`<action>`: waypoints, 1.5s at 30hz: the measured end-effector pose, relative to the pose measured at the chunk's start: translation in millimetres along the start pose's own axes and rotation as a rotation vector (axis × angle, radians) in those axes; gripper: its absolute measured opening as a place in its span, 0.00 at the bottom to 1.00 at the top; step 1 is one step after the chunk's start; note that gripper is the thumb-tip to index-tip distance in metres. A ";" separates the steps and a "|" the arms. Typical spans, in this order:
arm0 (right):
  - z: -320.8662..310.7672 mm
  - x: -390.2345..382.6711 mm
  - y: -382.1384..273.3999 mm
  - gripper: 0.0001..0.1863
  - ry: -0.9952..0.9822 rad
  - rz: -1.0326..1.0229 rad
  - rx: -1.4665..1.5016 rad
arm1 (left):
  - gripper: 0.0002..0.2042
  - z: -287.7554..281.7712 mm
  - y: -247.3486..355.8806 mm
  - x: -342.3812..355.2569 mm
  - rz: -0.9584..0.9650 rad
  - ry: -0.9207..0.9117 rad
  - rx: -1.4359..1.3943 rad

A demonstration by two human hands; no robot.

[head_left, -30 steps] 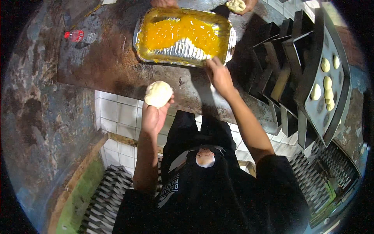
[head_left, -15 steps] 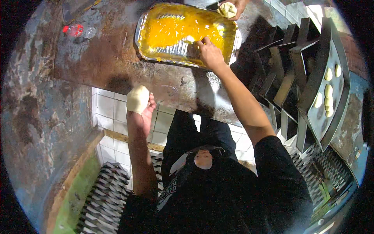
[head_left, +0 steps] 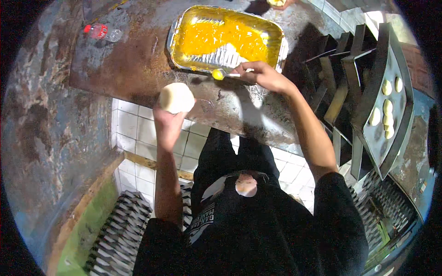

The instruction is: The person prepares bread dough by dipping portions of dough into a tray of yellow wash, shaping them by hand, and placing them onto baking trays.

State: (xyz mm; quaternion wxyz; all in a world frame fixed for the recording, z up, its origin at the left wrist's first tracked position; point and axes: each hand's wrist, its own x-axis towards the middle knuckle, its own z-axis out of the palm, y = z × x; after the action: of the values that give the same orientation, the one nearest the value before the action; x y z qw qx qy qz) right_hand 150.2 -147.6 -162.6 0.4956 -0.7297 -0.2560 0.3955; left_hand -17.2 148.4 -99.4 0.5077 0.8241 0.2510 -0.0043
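Note:
A pale, rounded piece of dough (head_left: 177, 98) rests in my left hand (head_left: 168, 129), whose fingers are mostly hidden beneath it. My right hand (head_left: 268, 79) pinches the handle of a spoon (head_left: 233, 75). The spoon's bowl carries a lump of yellow filling (head_left: 218, 74) and hangs by the near edge of a foil-lined tray (head_left: 171, 41). Glossy yellow-orange filling (head_left: 216, 39) covers much of that tray, with bare foil showing toward the near side. At the far edge, another person's hand (head_left: 287, 4) holds dough with yellow filling on it.
A clear plastic bottle (head_left: 109, 34) with a red cap and label lies at the far left of the worn table (head_left: 129, 64). Dark metal trays (head_left: 340, 64) stack up on the right. Several dough pieces (head_left: 387, 106) sit on the outermost tray.
My right hand has drawn back from inside the tray to its near edge, bringing up filling on the spoon. My left hand has moved the dough up and right. The other person's hand has moved farther away.

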 end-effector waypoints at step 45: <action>68.8 -193.1 -135.4 0.14 0.655 -0.191 0.212 | 0.24 64.7 150.6 -32.3 0.277 -1.360 -0.229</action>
State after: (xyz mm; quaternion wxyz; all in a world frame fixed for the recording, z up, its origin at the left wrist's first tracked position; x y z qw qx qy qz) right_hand -11.8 -208.5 11.7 0.6591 -0.7350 -0.1082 0.1167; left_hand 33.5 26.9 3.4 0.6316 0.6045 -0.2304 -0.4273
